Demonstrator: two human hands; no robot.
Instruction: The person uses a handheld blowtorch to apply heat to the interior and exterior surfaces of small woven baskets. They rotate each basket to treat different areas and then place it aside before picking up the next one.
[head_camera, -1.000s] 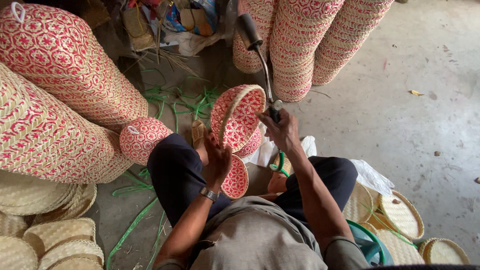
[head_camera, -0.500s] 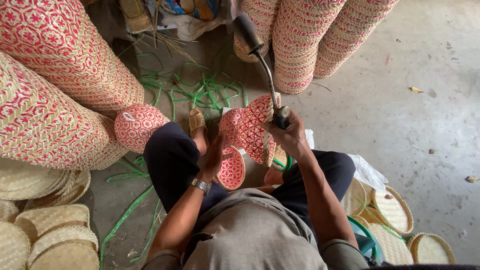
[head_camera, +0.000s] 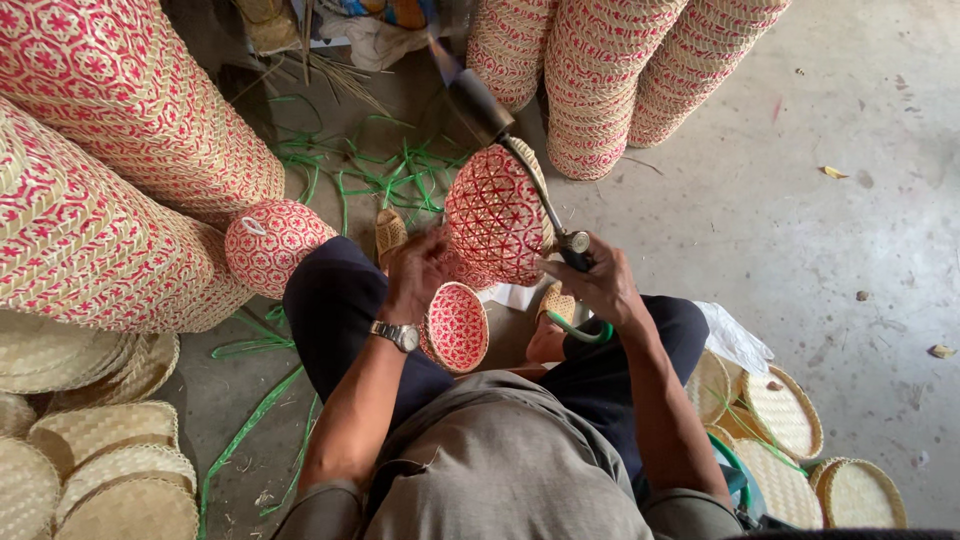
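— Left hand (head_camera: 420, 270): closing on the lower edge of the basket (head_camera: 495, 215), fingers curled against the red weave, tilting it up above the lap.

— And the right hand (head_camera: 600, 285)?

— Clamping shut around the grip of the torch (head_camera: 480, 105), pointing the nozzle past the top of the basket, away from the body; showing a small flame at the tip.

— Placing the basket where, exactly?

— Hanging in the air between the two hands, over the knees, touching the left fingers and lying just beside the torch tube. Resting below it, in the lap: a lid (head_camera: 457, 327), red inside, cane-rimmed.

— Handling how, judging by looks?

— Probably weighing very little; springing slightly under pressure rather than staying rigid. Likely denting in the open weave if squeezed hard, and scorching easily near the flame. Not looking slippery, the plaited surface giving grip.

— Taking hold where, then?

— Best at the bound rim, the stiffest part, pinching with thumb inside and fingers outside; avoiding the middle of the wall.

— Surrounding items?

— Lying on the floor by the left knee: a round ball (head_camera: 272, 245) of the same weave. Leaning at left and rear: tall stacks (head_camera: 130, 110). Scattering over the floor: green strips (head_camera: 390, 175). Piling at the lower corners: plain discs (head_camera: 110, 470).
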